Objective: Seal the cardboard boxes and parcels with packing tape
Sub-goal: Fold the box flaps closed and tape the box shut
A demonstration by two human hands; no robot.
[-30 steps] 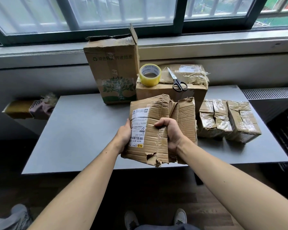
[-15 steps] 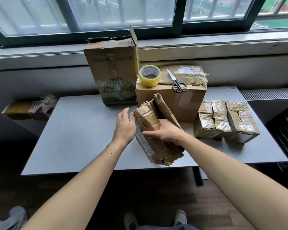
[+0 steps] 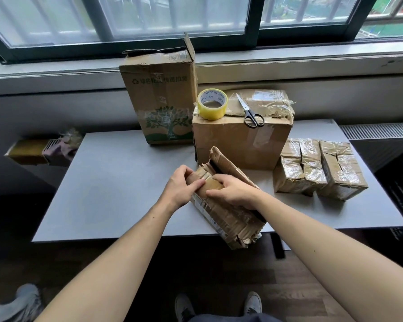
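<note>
- Dark-framed window (image 3: 172, 19) runs along the back wall above a flat grey bench (image 3: 116, 182), seen from the head view.
- At the bench's near edge lies a battered brown cardboard parcel (image 3: 228, 214), tilted, with its torn near end sticking out past the edge. A ragged flap stands up on its far side.
- Left hand (image 3: 182, 184) grips the parcel's far end, fingers curled round the corner and thumb laid on top.
- Right hand (image 3: 235, 191) holds the parcel's upper face, fingers curled over it close to the left thumb.
- Behind the parcel sits a medium brown cardboard box (image 3: 237, 140). On its top rest a yellow roll of packing tape (image 3: 212, 104), black-handled steel scissors (image 3: 250, 111) and a crumpled taped package (image 3: 265, 101).
- Just beside that box, on its left, stands a tall cardboard box with a green tree print (image 3: 158, 96), one top flap raised.
- To the right, a cluster of small tape-wrapped cardboard parcels (image 3: 319, 168) lies on the bench.
</note>
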